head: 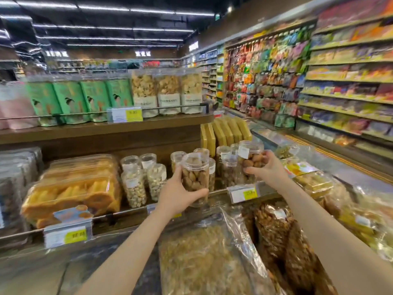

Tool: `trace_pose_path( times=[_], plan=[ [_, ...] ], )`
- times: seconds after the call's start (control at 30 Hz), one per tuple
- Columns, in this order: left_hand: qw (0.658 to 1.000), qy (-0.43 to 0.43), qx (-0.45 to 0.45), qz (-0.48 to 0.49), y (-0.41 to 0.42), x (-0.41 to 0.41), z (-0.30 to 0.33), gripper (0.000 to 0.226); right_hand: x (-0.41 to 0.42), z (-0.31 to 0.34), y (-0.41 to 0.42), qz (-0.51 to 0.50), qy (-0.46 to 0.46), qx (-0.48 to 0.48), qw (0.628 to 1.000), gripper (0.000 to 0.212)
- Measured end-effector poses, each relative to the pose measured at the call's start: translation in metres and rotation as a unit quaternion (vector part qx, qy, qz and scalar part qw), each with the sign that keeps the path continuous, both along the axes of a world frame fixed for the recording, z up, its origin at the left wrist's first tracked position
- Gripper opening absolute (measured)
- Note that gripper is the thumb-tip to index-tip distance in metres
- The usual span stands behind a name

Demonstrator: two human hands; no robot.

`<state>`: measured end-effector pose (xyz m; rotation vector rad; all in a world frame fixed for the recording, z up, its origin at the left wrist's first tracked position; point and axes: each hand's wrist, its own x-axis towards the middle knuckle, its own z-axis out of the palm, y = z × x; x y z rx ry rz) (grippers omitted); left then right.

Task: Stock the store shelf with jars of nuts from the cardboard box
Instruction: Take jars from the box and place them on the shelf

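I see left hand [177,193] gripping a nut jar [195,177], right hand [268,169] gripping another jar [249,159], both just above shelf rail [214,191].

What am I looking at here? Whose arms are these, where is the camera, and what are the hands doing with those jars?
There is no machine here: a person wears a wide-angle camera on the head, so you see their own two bare arms reaching forward in a shop aisle. This single picture looks forward and down at a wooden store shelf.

The left hand grips a clear jar of brown nuts, held just in front of the shelf's rail. The right hand grips a second jar of nuts, further right.

Behind them stand more jars already on the shelf, some with pale nuts, beside packs of orange snacks. Large clear bags of dried goods lie in front, below the arms. The cardboard box is not in view.
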<state>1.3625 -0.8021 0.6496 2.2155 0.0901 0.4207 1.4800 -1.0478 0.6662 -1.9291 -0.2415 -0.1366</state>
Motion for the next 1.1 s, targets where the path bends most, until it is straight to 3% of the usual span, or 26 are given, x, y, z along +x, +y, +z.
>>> trace_pose_path(
  times=[0.2,0.37,0.5,0.63,0.73,0.8,0.9,1.0,1.1],
  plan=[
    [0.997,-0.046,-0.057,-0.011,-0.016,0.074,-0.001,0.059,0.085,-0.016,-0.024,-0.063,-0.019,-0.045,0.997,0.066],
    [0.996,-0.041,-0.083,-0.014,-0.015,0.104,-0.023,0.070,0.128,-0.054,-0.024,-0.046,0.020,-0.099,0.994,0.071],
    [0.998,-0.033,-0.051,-0.005,-0.014,0.105,-0.034,0.074,0.136,-0.073,-0.020,-0.048,0.030,-0.197,0.979,0.075],
    [0.999,-0.023,-0.036,0.000,-0.014,0.102,-0.038,0.076,0.132,-0.071,-0.016,-0.043,0.044,-0.234,0.970,0.085],
    [0.999,-0.021,-0.030,0.000,-0.018,0.096,-0.033,0.076,0.120,-0.053,-0.018,-0.038,0.039,-0.203,0.978,0.089],
    [1.000,-0.020,-0.024,-0.005,-0.022,0.088,-0.028,0.076,0.099,-0.029,-0.020,-0.052,-0.019,-0.166,0.985,0.093],
    [1.000,-0.015,-0.011,-0.016,-0.033,0.079,-0.020,0.085,0.056,0.012,-0.014,0.053,-0.077,-0.097,0.991,0.075],
    [0.999,-0.013,0.006,-0.038,-0.051,0.070,-0.012,0.085,0.015,0.035,0.005,0.204,-0.046,-0.161,0.965,0.070],
    [0.998,-0.008,0.009,-0.059,-0.068,0.065,-0.005,0.079,-0.002,0.039,0.016,0.209,-0.051,-0.170,0.962,0.059]
  ],
)
